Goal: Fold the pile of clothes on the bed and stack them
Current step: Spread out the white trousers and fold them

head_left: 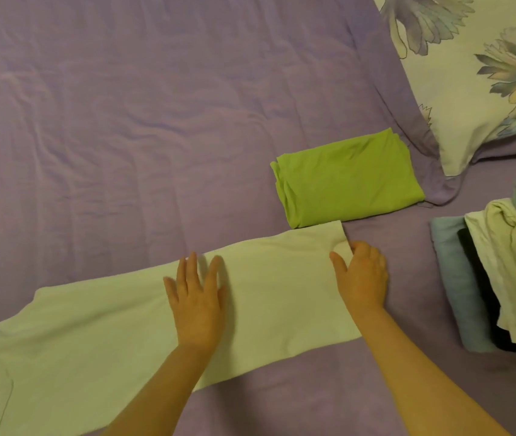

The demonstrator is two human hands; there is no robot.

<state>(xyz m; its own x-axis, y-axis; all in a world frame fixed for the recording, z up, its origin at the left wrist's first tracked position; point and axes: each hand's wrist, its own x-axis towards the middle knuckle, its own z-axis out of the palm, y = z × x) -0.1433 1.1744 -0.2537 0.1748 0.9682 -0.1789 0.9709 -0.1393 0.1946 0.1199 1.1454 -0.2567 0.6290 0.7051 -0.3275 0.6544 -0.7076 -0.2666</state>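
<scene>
left hand [196, 302] flat, fingers straight, on white shirt [118, 335] | right hand [360, 278] pinching shirt's end | green fold [347, 179] beside | bed [124, 121]

White garment [99, 335] cut off at left edge; clothes pile [502, 278] cut off right

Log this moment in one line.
left hand flat on white garment | right hand pinching its end | green fold done

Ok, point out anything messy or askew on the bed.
Only the clothes pile at the right edge looks untidy: its layers slump unevenly. The green shirt is folded neatly, and the white garment lies flat under the left hand.
</scene>
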